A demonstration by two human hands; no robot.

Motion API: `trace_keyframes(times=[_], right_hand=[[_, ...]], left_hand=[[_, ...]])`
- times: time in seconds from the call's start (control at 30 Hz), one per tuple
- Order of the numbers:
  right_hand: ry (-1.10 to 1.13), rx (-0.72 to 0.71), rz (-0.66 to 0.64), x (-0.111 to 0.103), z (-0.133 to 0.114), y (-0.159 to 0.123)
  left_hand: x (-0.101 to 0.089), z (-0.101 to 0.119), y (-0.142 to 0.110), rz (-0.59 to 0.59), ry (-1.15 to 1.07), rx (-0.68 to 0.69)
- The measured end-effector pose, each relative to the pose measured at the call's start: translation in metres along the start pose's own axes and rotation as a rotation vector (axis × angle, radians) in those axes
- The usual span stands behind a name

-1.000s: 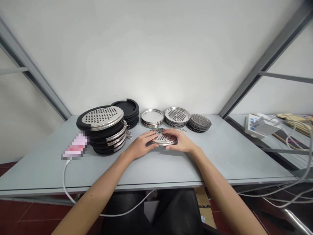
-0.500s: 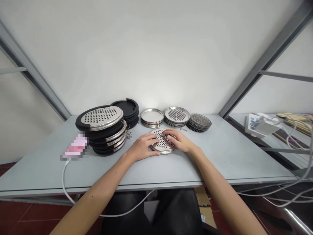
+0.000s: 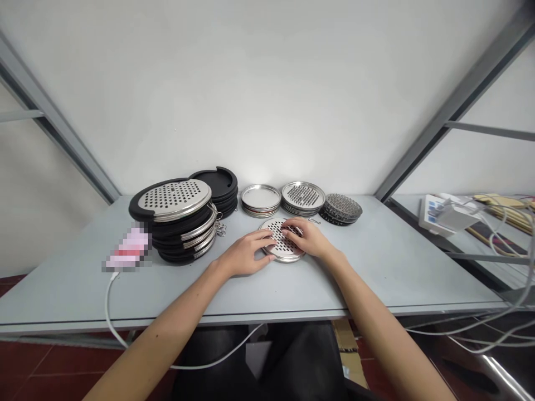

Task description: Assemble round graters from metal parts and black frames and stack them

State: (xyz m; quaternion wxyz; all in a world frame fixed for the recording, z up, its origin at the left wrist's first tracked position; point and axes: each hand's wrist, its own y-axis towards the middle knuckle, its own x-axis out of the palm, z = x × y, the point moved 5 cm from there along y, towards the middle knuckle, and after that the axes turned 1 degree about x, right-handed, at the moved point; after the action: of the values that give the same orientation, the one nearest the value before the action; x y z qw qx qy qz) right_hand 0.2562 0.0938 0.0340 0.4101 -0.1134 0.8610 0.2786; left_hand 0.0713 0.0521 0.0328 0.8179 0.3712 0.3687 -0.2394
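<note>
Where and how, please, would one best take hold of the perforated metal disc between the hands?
Probably by its rim, from left and right: the round disc lies flat on the table, so opposite edges should give a balanced hold.

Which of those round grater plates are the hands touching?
The grater plate lying between the left hand and right hand. The others in view sit in the leftmost stack, the slotted silver stack and the dark stack.

1. Perforated disc (image 3: 286,250): round, silver metal, shiny-rimmed, with rows of dark slots.
2. Pose: lying flat, slotted face up.
3. Location: between left hand (image 3: 244,255) and right hand (image 3: 310,239), both touching and partly covering its upper face.
</note>
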Motion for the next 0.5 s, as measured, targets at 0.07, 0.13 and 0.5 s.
trace_keyframes(times=[0.07,0.13,0.5], right_hand=[[-0.041,0.031,0.021,-0.002,0.004,0.0],[-0.076,0.059,0.034,-0.003,0.007,-0.001],[-0.097,0.057,0.067,-0.002,0.011,0.0]], left_hand=[[0.0,-0.001,0.0,0.02,0.012,-0.016],[0.0,-0.003,0.0,0.048,0.036,-0.035],[0.0,-0.011,0.002,0.138,0.119,-0.111]])
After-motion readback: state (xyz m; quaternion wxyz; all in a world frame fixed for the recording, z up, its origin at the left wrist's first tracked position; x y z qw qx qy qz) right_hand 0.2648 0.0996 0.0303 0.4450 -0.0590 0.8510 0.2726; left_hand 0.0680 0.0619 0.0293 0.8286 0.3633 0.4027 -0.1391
